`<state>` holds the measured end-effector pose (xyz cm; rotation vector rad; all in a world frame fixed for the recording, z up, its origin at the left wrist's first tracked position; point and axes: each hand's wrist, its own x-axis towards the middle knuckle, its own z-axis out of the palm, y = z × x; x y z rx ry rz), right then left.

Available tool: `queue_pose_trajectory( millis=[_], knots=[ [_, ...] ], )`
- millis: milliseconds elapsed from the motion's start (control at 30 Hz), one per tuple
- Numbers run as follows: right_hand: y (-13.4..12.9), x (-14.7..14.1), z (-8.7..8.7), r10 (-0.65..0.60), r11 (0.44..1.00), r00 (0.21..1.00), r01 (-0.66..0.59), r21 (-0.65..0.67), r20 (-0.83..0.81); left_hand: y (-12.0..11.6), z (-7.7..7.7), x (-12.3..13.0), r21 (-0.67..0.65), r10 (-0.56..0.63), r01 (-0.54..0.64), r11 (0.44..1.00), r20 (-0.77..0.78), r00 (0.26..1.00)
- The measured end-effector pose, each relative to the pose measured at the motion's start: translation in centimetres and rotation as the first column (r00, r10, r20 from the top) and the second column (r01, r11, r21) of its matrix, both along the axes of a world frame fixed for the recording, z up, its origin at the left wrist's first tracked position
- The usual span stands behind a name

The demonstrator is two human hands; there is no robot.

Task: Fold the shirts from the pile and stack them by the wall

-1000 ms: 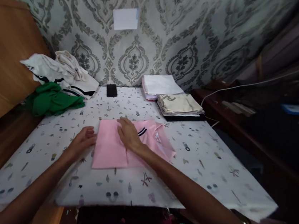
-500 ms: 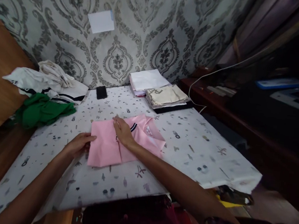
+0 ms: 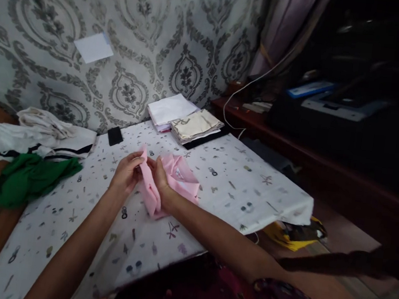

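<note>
A pink collared shirt lies partly folded on the patterned white cloth covering the table. My left hand pinches the shirt's left part, thumb on top, and holds that part lifted up on edge. Between the lifted flap and the collar is my right hand, gripping the fabric; some of its fingers are hidden behind the flap. The shirt's collar, with a label inside, faces away to the right.
Stacks of folded white cloth and cream cloth sit at the table's back. A black phone lies left of them. Crumpled green cloth and white garments are at the left edge. A dark red shelf stands right.
My left hand has raised the shirt's left part and folded it over toward the right. My right hand has shifted to the fold. The camera view has turned to the right.
</note>
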<state>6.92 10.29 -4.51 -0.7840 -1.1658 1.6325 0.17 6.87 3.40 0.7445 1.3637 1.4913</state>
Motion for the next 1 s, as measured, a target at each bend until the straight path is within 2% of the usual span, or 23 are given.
queue_pose_trajectory(
  millis=[100, 167, 267, 367, 433, 533, 600, 667, 733, 800, 900, 1000],
  knots=[
    [-0.1, 2.1, 0.6, -0.047, 0.972, 0.978, -0.003, -0.237, -0.204, 1.7, -0.5, 2.9, -0.006, -0.114, 0.114, 0.993, -0.035, 0.993],
    [-0.1, 3.2, 0.7, -0.116, 0.947, 0.96, 0.03, -0.319, -0.254, 2.4, -1.2, 4.3, -0.018, -0.155, 0.155, 0.988, -0.029, 0.987],
    [0.4, 4.1, 0.4, -0.163, 0.915, 0.91, -0.005, -0.403, -0.382, 3.2, -2.3, 5.3, -0.02, -0.164, 0.164, 0.986, 0.013, 0.986],
    [1.2, 4.2, -0.2, -0.192, 0.892, 0.789, -0.109, -0.439, -0.584, 3.6, -3.3, 5.7, -0.007, -0.132, 0.133, 0.991, 0.066, 0.989],
    [1.8, 4.1, -0.7, -0.201, 0.873, 0.735, -0.165, -0.458, -0.648, 3.8, -3.8, 5.7, 0.005, -0.115, 0.115, 0.993, 0.085, 0.99],
    [2.7, 4.1, -1.1, -0.204, 0.842, 0.741, -0.201, -0.501, -0.64, 3.9, -4.1, 5.6, 0.016, -0.11, 0.109, 0.994, 0.091, 0.99],
    [3.0, 4.2, -1.1, -0.205, 0.83, 0.799, -0.164, -0.532, -0.566, 3.9, -4.2, 5.5, 0.018, -0.108, 0.107, 0.994, 0.093, 0.99],
    [3.1, 4.4, -0.8, -0.21, 0.823, 0.879, -0.077, -0.563, -0.428, 3.9, -4.2, 5.4, 0.021, -0.107, 0.106, 0.994, 0.086, 0.99],
    [3.2, 4.9, -0.3, -0.229, 0.844, 0.915, 0.017, -0.536, -0.331, 3.8, -4.2, 5.3, 0.025, -0.114, 0.112, 0.993, 0.067, 0.991],
    [3.2, 5.7, 0.3, -0.253, 0.877, 0.906, 0.066, -0.477, -0.339, 3.7, -4.3, 5.4, 0.024, -0.131, 0.131, 0.991, 0.039, 0.991],
    [3.5, 7.4, 1.0, -0.242, 0.893, 0.899, 0.058, -0.447, -0.366, 3.7, -4.5, 5.9, -0.01, -0.172, 0.172, 0.985, -0.008, 0.985],
    [3.9, 9.2, 1.1, -0.159, 0.924, 0.942, 0.036, -0.382, -0.297, 3.6, -4.6, 6.6, -0.07, -0.223, 0.218, 0.973, -0.064, 0.973]
  ],
)
